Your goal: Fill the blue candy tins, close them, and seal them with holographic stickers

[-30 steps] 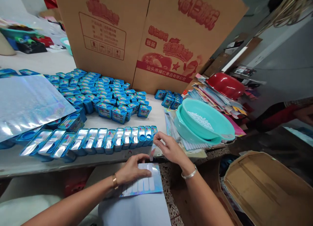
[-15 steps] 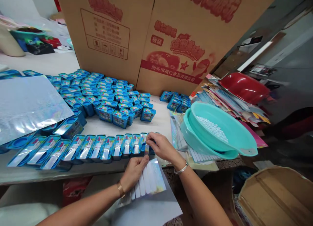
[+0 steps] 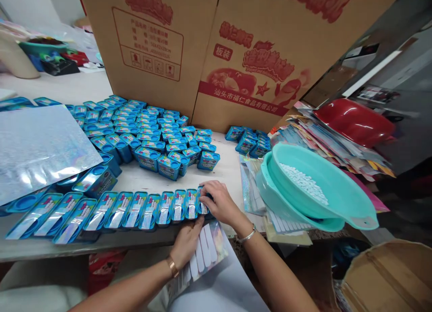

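Note:
A row of small blue boxes (image 3: 141, 209) with shiny sticker strips on top runs along the table's front edge. My right hand (image 3: 218, 202) rests with bent fingers on the rightmost box (image 3: 201, 205), pressing a holographic strip onto its top. Just below the table edge, my left hand (image 3: 186, 242) is closed on a holographic sticker sheet (image 3: 209, 248) with several strips peeled off. Many more blue boxes (image 3: 148, 132) are packed together farther back on the table.
A big cardboard carton (image 3: 216, 46) stands behind the boxes. A large holographic sheet (image 3: 37, 145) lies at the left. Stacked teal basins (image 3: 337, 204) holding white pellets sit at the right, beside a red bowl (image 3: 354, 120) on printed sheets. An open cardboard box (image 3: 388, 276) is at the lower right.
My right hand carried a peeled strip from above the sheet up to the rightmost box and laid it on top. My left hand tilted the sheet and brought it closer to the table edge.

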Available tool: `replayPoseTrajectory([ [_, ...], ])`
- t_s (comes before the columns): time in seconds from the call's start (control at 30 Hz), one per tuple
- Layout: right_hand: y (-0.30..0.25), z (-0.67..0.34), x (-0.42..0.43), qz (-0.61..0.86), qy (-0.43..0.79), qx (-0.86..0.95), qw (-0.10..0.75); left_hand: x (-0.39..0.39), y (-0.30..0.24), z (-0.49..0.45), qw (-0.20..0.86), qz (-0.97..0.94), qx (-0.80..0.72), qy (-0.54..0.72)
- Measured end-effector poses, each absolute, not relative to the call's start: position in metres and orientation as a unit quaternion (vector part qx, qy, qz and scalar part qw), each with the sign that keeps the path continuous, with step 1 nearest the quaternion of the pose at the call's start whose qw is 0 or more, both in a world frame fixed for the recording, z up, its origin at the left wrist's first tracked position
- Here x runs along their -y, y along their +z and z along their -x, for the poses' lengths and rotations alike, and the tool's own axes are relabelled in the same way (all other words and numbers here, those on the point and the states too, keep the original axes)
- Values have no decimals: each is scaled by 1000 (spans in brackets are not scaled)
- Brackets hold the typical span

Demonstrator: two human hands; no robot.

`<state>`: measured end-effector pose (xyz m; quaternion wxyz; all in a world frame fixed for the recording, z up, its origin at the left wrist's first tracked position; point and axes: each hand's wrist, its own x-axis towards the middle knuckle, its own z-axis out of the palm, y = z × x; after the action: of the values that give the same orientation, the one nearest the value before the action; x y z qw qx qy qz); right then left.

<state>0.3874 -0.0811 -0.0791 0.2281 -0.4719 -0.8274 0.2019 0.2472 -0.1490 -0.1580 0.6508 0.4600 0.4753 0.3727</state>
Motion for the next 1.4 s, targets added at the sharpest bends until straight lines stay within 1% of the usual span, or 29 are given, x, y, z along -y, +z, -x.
replayPoseTrajectory([
  [0.17,-81,-387,71,490,239,801,247,150,-163,-252,604,-471,-491,416],
  [0.43,-87,-372,66,521,207,780,278,150,-165,-255,567,-498,-498,427],
  [0.53,-72,-375,81,507,225,770,314,155,-163,-249,559,-541,-498,382],
  [0.63,-44,-388,115,504,240,751,354,166,-154,-235,562,-576,-491,335],
  [0.67,-35,-393,130,506,254,750,342,170,-148,-230,562,-583,-482,336],
  [0.73,-21,-401,162,504,297,759,285,178,-135,-221,566,-590,-460,347],
  [0.8,-16,-404,190,506,326,762,238,183,-121,-215,581,-597,-433,345],
  [0.83,-16,-403,202,512,332,758,230,184,-113,-214,593,-602,-413,340],
  [0.93,-23,-400,224,542,317,739,244,188,-94,-212,638,-609,-354,310],
  [1.03,-32,-400,234,539,272,751,268,190,-81,-213,676,-608,-316,272],
  [1.23,-45,-406,245,482,84,825,282,189,-78,-215,752,-512,-335,245],
  [1.3,-46,-406,247,486,94,815,300,188,-78,-214,755,-507,-337,243],
  [1.4,-45,-404,246,516,167,771,336,186,-76,-214,724,-551,-332,249],
])
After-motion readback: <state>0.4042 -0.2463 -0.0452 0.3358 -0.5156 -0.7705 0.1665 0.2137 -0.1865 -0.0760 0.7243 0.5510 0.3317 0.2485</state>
